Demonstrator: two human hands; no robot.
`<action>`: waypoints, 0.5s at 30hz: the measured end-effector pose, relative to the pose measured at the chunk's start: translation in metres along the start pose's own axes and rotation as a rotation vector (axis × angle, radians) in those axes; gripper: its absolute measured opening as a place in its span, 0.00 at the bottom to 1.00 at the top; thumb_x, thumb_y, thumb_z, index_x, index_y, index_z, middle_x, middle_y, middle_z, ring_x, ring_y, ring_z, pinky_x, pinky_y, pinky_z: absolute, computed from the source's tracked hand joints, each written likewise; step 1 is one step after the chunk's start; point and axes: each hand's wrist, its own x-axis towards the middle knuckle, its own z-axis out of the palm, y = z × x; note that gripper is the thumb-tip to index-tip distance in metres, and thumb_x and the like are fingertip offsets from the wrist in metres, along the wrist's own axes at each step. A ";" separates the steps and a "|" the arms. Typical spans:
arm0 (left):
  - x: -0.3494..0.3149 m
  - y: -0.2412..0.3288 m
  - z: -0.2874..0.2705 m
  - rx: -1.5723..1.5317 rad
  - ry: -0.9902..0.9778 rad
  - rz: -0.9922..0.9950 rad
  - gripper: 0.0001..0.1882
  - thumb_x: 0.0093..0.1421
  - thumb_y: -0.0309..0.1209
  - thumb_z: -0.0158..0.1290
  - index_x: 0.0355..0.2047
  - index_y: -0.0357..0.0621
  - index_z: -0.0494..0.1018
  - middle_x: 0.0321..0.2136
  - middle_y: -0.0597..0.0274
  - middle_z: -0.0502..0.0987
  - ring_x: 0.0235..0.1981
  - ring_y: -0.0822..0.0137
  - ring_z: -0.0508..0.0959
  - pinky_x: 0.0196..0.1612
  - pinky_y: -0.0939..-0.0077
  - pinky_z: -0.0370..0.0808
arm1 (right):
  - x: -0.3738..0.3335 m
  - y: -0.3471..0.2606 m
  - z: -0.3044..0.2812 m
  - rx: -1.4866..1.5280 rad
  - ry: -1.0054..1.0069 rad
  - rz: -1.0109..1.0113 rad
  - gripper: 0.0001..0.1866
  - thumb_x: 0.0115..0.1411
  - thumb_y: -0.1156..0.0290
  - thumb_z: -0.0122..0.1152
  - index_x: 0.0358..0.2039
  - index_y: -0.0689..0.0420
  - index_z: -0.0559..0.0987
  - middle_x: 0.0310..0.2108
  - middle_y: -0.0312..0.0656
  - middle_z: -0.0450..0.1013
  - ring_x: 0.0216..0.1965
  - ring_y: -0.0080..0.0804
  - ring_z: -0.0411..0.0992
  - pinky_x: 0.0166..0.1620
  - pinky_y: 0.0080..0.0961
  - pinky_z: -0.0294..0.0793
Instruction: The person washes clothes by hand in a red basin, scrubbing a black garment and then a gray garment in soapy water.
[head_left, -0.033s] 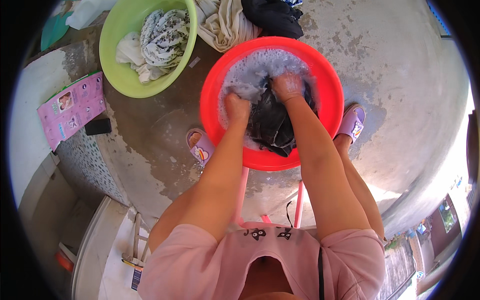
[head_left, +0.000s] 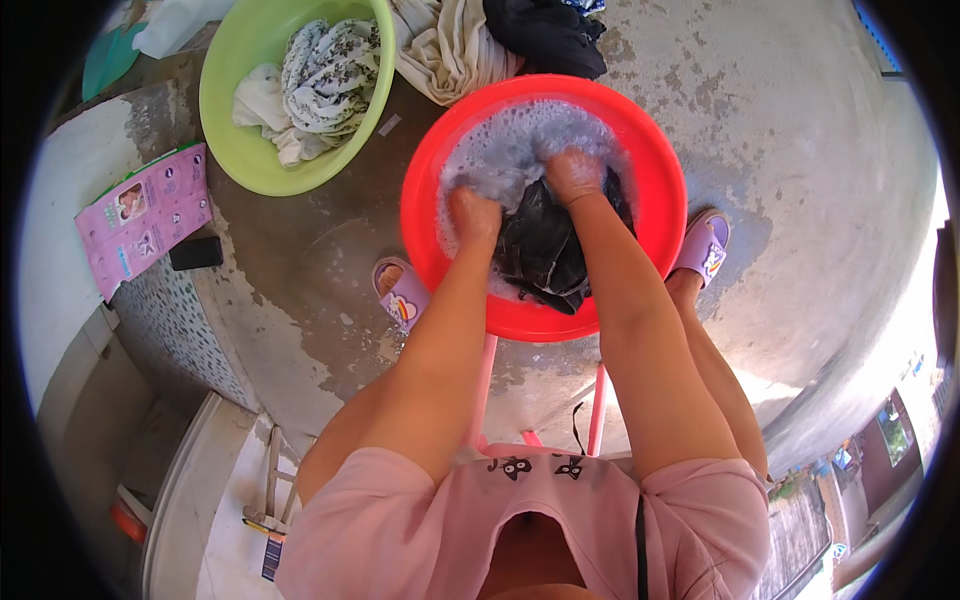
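A red basin (head_left: 660, 200) of sudsy water stands in front of me, between my feet. Black cloth, a garment by its seams (head_left: 543, 245), lies bunched in it, partly above the foam (head_left: 500, 135). My right hand (head_left: 574, 172) is in the suds at the garment's far edge. To its left, my left hand (head_left: 473, 215) dips into the water beside the cloth. Foam and water hide the fingers of both hands, so their grip does not show.
At the far left, a lime-green basin (head_left: 225, 120) holds white and dark-patterned cloth (head_left: 330, 80). Beige cloth (head_left: 450, 50) and black cloth (head_left: 545, 35) lie behind the red basin. A pink packet (head_left: 145, 220) and a black phone-like object (head_left: 196, 254) are at left. Pink legs (head_left: 482, 390) show below me.
Foam near my right hand has shifted and covers some black cloth that showed beside it. Both hands stay in almost the same place.
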 end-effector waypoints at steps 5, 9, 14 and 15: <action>0.014 0.035 -0.011 -1.236 -0.276 -0.516 0.15 0.59 0.34 0.55 0.43 0.39 0.74 0.36 0.60 0.77 0.34 0.66 0.78 0.35 0.68 0.75 | -0.030 -0.019 -0.022 0.833 0.187 -0.183 0.13 0.51 0.72 0.58 0.39 0.56 0.76 0.36 0.51 0.75 0.42 0.54 0.73 0.47 0.40 0.71; 0.010 0.058 -0.017 -1.460 -0.337 -0.478 0.16 0.62 0.36 0.53 0.47 0.41 0.73 0.38 0.62 0.77 0.35 0.67 0.77 0.37 0.70 0.75 | -0.076 -0.066 -0.052 0.560 0.375 -0.347 0.09 0.48 0.76 0.63 0.32 0.60 0.76 0.31 0.50 0.74 0.37 0.51 0.72 0.41 0.41 0.70; -0.023 0.073 -0.018 -1.413 -0.289 -0.560 0.19 0.64 0.41 0.50 0.48 0.40 0.72 0.37 0.63 0.76 0.36 0.68 0.76 0.41 0.72 0.74 | -0.062 -0.063 -0.053 0.521 0.534 -0.018 0.17 0.54 0.60 0.58 0.15 0.56 0.74 0.16 0.50 0.70 0.21 0.55 0.71 0.26 0.45 0.70; -0.033 0.096 -0.034 -1.314 -0.304 -0.383 0.21 0.64 0.43 0.49 0.46 0.36 0.74 0.37 0.65 0.76 0.37 0.70 0.74 0.38 0.73 0.71 | -0.045 -0.040 -0.048 0.525 0.483 0.087 0.18 0.56 0.58 0.57 0.17 0.57 0.76 0.18 0.51 0.72 0.23 0.55 0.71 0.27 0.44 0.71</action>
